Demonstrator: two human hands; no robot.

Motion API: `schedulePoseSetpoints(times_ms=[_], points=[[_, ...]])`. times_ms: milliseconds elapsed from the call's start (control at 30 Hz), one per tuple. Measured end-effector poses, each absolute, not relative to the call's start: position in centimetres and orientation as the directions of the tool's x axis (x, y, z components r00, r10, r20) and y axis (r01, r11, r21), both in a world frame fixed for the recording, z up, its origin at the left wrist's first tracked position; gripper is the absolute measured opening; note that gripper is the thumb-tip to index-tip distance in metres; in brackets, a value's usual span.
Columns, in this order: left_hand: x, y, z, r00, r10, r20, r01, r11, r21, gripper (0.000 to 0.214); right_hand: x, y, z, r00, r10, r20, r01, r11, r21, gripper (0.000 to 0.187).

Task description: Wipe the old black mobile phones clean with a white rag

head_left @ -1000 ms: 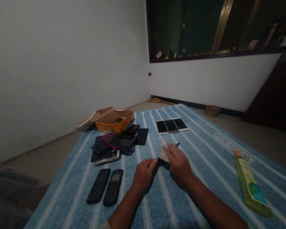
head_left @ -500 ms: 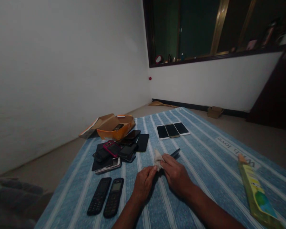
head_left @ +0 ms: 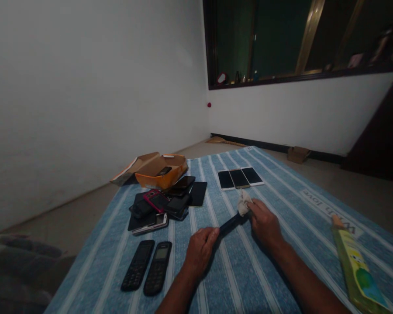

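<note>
Whitish crumpled cloth (head_left: pixel 244 201) had travelled. A second earlier it sat bunched near the left hand (head_left: pixel 201 249), over the near half of the slim dark phone (head_left: pixel 229 224). Now it lay at the phone's far tip, and the right hand (head_left: pixel 265 222) had gone with it. The phone's dark body showed bare between the two hands.

I noted the left hand's fingers and thumb closed on the phone's near end, holding it slantwise low over the blue-and-white striped mat (head_left: pixel 281 261); whether it touched the mat I could not tell. The right hand's fingers were curled round the cloth, pressing it to the phone. I judged one wiping pass along its length done.

The heap of mixed old phones (head_left: pixel 160 205), the two black keypad handsets (head_left: pixel 147 266) and the row of three smartphones (head_left: pixel 240 178) lay as before.
</note>
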State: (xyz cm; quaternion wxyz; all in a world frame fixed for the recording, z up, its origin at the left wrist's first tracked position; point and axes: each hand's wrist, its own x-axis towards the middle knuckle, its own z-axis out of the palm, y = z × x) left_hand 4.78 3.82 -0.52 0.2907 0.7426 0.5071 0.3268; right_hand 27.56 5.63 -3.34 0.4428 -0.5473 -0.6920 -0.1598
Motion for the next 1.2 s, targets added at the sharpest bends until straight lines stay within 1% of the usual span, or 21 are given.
schedulePoseSetpoints(times_ms=[100, 267, 367, 500, 633, 700, 767, 867, 967, 1067, 1200], points=[[4.8, 3.8, -0.4, 0.273, 0.942, 0.198, 0.574, -0.324, 0.752, 0.051, 27.1, 5.4, -3.5, 0.004, 0.613, 0.790, 0.909, 0.327, -0.258, 0.035], [4.8, 3.8, -0.4, 0.272, 0.942, 0.198, 0.582, -0.325, 0.746, 0.051, 26.5, 5.1, -3.7, -0.037, 0.600, 0.799, 0.926, 0.321, -0.198, 0.034], [4.8, 3.9, -0.5, 0.267, 0.940, 0.212, 0.581, -0.332, 0.743, 0.052, 25.8, 4.8, -3.5, -0.090, 0.559, 0.824, 0.912, 0.379, -0.157, 0.033], [4.8, 3.9, -0.8, 0.278, 0.933, 0.228, 0.569, -0.351, 0.743, 0.053, 23.7, 3.7, -2.9, -0.192, 0.487, 0.852, 0.859, 0.503, -0.094, 0.032], [4.9, 3.9, -0.8, 0.295, 0.927, 0.231, 0.546, -0.362, 0.756, 0.048, 21.7, 2.5, -2.2, -0.239, 0.447, 0.862, 0.800, 0.594, -0.086, 0.029], [4.9, 3.8, -0.7, 0.304, 0.925, 0.226, 0.559, -0.366, 0.744, 0.047, 21.7, 2.2, -1.7, -0.257, 0.474, 0.842, 0.781, 0.616, -0.108, 0.028], [4.9, 3.6, -0.7, 0.320, 0.922, 0.220, 0.575, -0.373, 0.728, 0.046, 22.4, 2.2, -1.2, -0.268, 0.542, 0.797, 0.791, 0.596, -0.139, 0.028], [4.8, 3.2, -0.6, 0.347, 0.912, 0.218, 0.582, -0.392, 0.712, 0.042, 24.2, 2.3, -0.7, -0.242, 0.691, 0.681, 0.867, 0.469, -0.169, 0.025], [4.8, 2.8, -0.9, 0.363, 0.900, 0.240, 0.608, -0.424, 0.672, 0.035, 25.9, 2.3, -0.5, -0.186, 0.811, 0.555, 0.936, 0.318, -0.151, 0.025], [4.8, 2.6, -1.6, 0.416, 0.864, 0.285, 0.635, -0.499, 0.590, 0.037, 26.7, 2.0, -0.9, -0.141, 0.873, 0.468, 0.968, 0.221, -0.119, 0.026], [4.9, 2.7, -2.6, 0.507, 0.788, 0.349, 0.624, -0.615, 0.481, 0.050, 26.6, 1.5, -1.9, -0.120, 0.905, 0.409, 0.982, 0.170, -0.088, 0.027]])
